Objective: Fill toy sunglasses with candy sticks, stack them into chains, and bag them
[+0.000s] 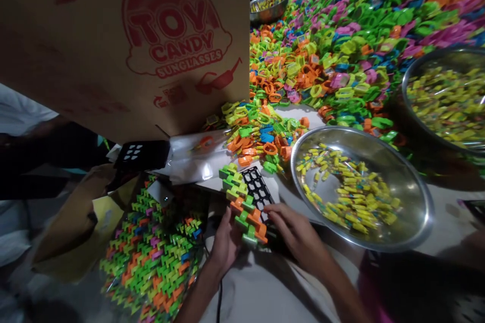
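Observation:
A black tray with a grid of holes [258,187] is in front of me, tilted. Along its left side sit green, yellow and orange plastic toy pieces [246,207] in staggered rows; the right part shows bare holes. My left hand [226,242] grips the tray from the left, thumb up beside the toys, its other fingers mostly hidden below. At the lower right edge, the fingers of my right hand [285,224] are bent and pinched against the tray. Just beyond lies a small heap of loose, ring-shaped plastic toys [265,133].
A metal bowl [422,202] of yellow wrapped pieces stands to the right, another bowl [407,96] behind it. A large cardboard box [189,111] blocks the left back. Colourful toys [341,50] pile up behind. Lower left, a clear-lined carton holds rows of toys [151,262].

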The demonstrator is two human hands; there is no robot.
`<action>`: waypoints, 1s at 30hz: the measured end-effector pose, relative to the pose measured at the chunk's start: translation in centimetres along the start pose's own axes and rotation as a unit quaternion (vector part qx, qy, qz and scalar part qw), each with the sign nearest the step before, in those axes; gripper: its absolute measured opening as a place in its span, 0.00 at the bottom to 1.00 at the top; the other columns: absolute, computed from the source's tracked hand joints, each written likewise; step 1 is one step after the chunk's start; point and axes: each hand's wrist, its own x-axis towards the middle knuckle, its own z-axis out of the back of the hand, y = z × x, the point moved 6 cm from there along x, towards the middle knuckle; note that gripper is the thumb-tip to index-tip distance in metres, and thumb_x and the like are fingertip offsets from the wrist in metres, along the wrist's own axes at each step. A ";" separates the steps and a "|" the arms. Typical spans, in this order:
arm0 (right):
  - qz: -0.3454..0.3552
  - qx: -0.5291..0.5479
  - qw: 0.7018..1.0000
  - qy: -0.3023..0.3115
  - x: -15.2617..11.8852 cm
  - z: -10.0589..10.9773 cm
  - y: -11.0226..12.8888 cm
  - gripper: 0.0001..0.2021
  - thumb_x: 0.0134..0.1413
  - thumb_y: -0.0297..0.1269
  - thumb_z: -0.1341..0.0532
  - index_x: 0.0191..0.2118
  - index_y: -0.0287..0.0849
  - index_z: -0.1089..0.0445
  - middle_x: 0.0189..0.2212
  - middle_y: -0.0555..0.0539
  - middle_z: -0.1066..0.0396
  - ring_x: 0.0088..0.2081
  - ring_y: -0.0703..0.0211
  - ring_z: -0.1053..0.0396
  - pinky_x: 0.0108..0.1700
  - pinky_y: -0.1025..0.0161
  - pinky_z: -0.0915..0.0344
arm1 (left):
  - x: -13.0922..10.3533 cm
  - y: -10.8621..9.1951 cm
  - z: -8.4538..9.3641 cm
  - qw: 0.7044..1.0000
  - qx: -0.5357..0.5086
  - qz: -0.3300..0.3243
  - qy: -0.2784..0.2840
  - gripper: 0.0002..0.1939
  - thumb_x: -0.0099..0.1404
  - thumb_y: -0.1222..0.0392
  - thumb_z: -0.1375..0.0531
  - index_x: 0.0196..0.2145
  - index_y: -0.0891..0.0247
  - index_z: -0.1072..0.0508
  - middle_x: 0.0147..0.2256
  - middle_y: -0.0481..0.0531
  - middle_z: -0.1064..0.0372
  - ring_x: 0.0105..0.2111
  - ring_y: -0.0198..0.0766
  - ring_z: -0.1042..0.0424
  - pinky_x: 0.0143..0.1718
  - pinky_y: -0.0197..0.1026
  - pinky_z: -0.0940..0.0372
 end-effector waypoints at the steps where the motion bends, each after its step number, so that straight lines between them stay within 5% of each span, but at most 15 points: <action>1: -0.016 0.023 1.000 -0.007 0.3 0.0 0.2 0.17 0.78 0.45 0.46 0.57 0.47 0.24 0.55 0.42 0.20 0.57 0.48 0.24 0.61 0.53 0.30 | 0.0 0.1 0.1 1.000 0.003 0.003 0.006 0.29 0.67 0.42 0.29 0.56 0.67 0.19 0.45 0.63 0.15 0.50 0.57 0.16 0.49 0.52 0.20; 5: -0.037 0.087 0.995 0.037 1.2 -2.2 0.9 0.23 0.80 0.53 0.49 0.62 0.47 0.24 0.61 0.43 0.23 0.62 0.46 0.27 0.67 0.50 0.34 | 0.5 0.7 0.5 1.000 0.023 0.011 0.004 0.31 0.64 0.43 0.26 0.57 0.65 0.20 0.50 0.64 0.16 0.53 0.57 0.18 0.52 0.51 0.21; 10: -0.043 0.057 0.997 0.030 0.9 -3.7 0.9 0.23 0.80 0.54 0.49 0.62 0.48 0.24 0.53 0.43 0.20 0.58 0.45 0.25 0.63 0.51 0.31 | 0.9 1.0 1.3 0.999 0.023 -0.002 -0.037 0.31 0.65 0.45 0.26 0.60 0.62 0.22 0.53 0.63 0.17 0.54 0.57 0.18 0.55 0.53 0.22; 14: -0.020 0.028 0.999 0.019 0.9 -2.8 1.4 0.21 0.81 0.51 0.49 0.59 0.49 0.23 0.51 0.45 0.19 0.53 0.49 0.22 0.56 0.56 0.29 | 0.8 1.1 1.2 1.000 0.009 0.022 -0.019 0.29 0.67 0.43 0.28 0.58 0.65 0.20 0.50 0.63 0.16 0.52 0.58 0.17 0.55 0.54 0.23; 17: -0.001 -0.103 0.994 -0.033 2.1 -0.6 1.9 0.17 0.81 0.45 0.47 0.53 0.45 0.23 0.47 0.43 0.19 0.47 0.49 0.22 0.50 0.57 0.29 | 0.7 0.3 1.1 1.000 0.000 0.007 -0.017 0.28 0.70 0.41 0.32 0.56 0.66 0.19 0.46 0.62 0.15 0.49 0.57 0.16 0.54 0.54 0.22; 19: 0.011 -0.302 0.950 -0.079 3.7 1.0 2.5 0.13 0.79 0.36 0.46 0.49 0.43 0.23 0.44 0.41 0.20 0.45 0.47 0.24 0.47 0.56 0.30 | 0.8 -0.1 1.3 0.999 0.000 0.002 -0.037 0.29 0.72 0.38 0.36 0.55 0.68 0.19 0.42 0.63 0.15 0.46 0.56 0.15 0.50 0.54 0.20; 21: 0.012 -0.481 0.871 -0.096 5.9 1.9 3.0 0.11 0.74 0.28 0.44 0.48 0.41 0.23 0.46 0.37 0.22 0.47 0.43 0.27 0.46 0.54 0.32 | 0.9 -0.4 1.7 0.998 0.003 0.004 -0.066 0.28 0.75 0.40 0.39 0.52 0.70 0.18 0.39 0.63 0.15 0.42 0.54 0.15 0.46 0.52 0.19; 23: -0.004 -0.562 0.821 -0.100 8.3 2.6 2.9 0.11 0.68 0.22 0.42 0.45 0.38 0.23 0.47 0.32 0.23 0.50 0.39 0.30 0.44 0.53 0.34 | 1.1 -0.6 2.0 0.996 0.005 -0.009 -0.090 0.22 0.78 0.47 0.41 0.49 0.70 0.18 0.37 0.62 0.15 0.39 0.52 0.14 0.42 0.50 0.19; 30: -0.040 -0.621 0.777 -0.097 13.1 3.7 1.6 0.15 0.66 0.18 0.44 0.43 0.34 0.20 0.41 0.28 0.22 0.47 0.37 0.32 0.40 0.51 0.39 | 1.2 -0.3 2.9 0.981 -0.093 -0.001 -0.173 0.15 0.77 0.59 0.43 0.35 0.65 0.22 0.25 0.52 0.20 0.22 0.39 0.21 0.37 0.45 0.19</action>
